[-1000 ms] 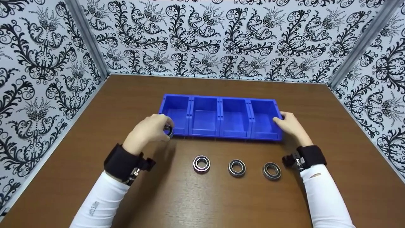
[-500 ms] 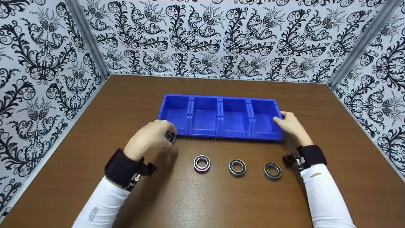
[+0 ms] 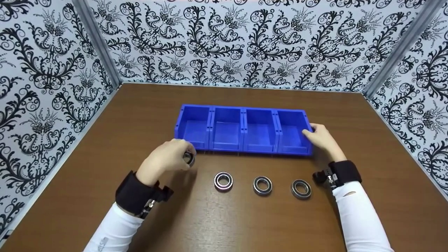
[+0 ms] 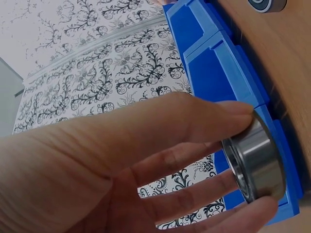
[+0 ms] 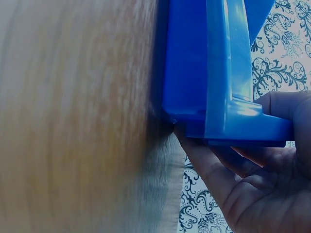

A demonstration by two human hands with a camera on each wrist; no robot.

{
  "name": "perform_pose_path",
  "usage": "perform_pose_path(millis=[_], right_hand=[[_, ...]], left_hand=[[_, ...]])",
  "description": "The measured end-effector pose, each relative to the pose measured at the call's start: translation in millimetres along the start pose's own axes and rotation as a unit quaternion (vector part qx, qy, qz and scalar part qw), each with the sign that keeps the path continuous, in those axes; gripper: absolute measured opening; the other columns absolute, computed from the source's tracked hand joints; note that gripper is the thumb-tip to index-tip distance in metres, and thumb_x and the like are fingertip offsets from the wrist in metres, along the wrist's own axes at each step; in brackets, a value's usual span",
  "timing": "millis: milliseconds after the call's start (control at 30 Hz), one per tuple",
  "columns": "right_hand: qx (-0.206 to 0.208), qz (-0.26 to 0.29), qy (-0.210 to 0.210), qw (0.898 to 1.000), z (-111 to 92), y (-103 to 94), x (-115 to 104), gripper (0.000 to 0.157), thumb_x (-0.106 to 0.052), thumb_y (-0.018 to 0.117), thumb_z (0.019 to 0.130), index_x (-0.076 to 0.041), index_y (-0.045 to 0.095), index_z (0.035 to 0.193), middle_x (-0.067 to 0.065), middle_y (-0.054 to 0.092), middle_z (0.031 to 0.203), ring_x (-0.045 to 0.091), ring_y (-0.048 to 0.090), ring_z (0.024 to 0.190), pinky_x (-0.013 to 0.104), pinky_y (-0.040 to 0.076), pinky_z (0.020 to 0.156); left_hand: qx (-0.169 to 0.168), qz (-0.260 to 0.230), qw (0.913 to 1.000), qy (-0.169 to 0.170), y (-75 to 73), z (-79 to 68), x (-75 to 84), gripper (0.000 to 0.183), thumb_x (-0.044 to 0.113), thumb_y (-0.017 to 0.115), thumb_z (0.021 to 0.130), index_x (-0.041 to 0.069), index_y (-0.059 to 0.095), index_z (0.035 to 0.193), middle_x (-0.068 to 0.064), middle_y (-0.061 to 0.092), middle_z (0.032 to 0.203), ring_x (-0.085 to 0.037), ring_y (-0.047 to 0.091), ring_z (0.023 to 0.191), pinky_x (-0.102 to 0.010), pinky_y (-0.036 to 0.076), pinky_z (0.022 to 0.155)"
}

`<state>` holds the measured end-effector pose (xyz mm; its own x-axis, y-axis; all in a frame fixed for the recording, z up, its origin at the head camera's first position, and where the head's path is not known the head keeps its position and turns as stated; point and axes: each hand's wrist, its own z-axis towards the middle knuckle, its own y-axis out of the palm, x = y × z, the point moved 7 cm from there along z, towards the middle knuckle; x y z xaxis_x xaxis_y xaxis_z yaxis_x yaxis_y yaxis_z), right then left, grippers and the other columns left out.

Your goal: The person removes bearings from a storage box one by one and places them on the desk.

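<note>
My left hand pinches a ball bearing between thumb and fingers, in front of the left end of a blue four-bin tray. In the left wrist view the bearing stands on edge, its shiny steel rim facing the camera. At the tray's right end my right hand grips the side wall, thumb on the inner side and fingers outside, as the right wrist view shows. Three more bearings lie flat on the table in a row: a left bearing, a middle bearing and a right bearing.
The brown wooden table carries the tray toward its back. Patterned panels close off the back and both sides, joined by grey metal posts at the corners. No bearing is visible inside the tray's bins.
My left hand, holding the bearing, has moved back from the tray's left bin toward me and slightly right. My right hand, the tray and the bearings on the table stay put.
</note>
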<state>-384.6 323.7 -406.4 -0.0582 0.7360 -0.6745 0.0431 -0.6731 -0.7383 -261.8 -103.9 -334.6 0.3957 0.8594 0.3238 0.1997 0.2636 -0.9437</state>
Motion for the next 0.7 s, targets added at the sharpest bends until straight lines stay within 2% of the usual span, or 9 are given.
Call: perform_pose_path(millis=[233, 433, 700], right_hand=[[-0.006, 0.004, 0.009, 1.000, -1, 1.3, 0, 0.050, -0.017, 0.049, 0.101, 0.017, 0.050, 0.139, 0.038, 0.063, 0.127, 0.030, 0.068, 0.103, 0.014, 0.047, 0.074], [-0.006, 0.002, 0.007, 1.000, 0, 1.8, 1, 0.051, -0.016, 0.049, 0.101, 0.017, 0.049, 0.140, 0.039, 0.062, 0.128, 0.028, 0.069, 0.101, 0.015, 0.049, 0.075], [-0.006, 0.010, 0.009, 1.000, 1, 0.6, 3, 0.052, -0.017, 0.050, 0.101, 0.018, 0.049, 0.140, 0.040, 0.062, 0.127, 0.028, 0.070, 0.099, 0.014, 0.049, 0.074]], left_hand=[[-0.004, -0.009, 0.9999, -0.004, 5.5, -5.3, -0.2, 0.024, 0.006, 0.077, 0.075, 0.007, 0.076, 0.098, -0.009, 0.071, 0.094, -0.022, 0.060, 0.085, -0.039, 0.051, 0.074], [-0.008, -0.021, 0.9998, -0.002, 11.6, -9.8, -0.9, 0.019, 0.004, 0.075, 0.075, 0.007, 0.075, 0.094, -0.008, 0.068, 0.087, -0.018, 0.055, 0.078, -0.033, 0.045, 0.067], [-0.004, -0.019, 0.9998, 0.002, 17.9, -14.6, -1.5, 0.018, 0.004, 0.076, 0.074, 0.008, 0.073, 0.091, -0.007, 0.065, 0.084, -0.018, 0.053, 0.077, -0.033, 0.043, 0.067]])
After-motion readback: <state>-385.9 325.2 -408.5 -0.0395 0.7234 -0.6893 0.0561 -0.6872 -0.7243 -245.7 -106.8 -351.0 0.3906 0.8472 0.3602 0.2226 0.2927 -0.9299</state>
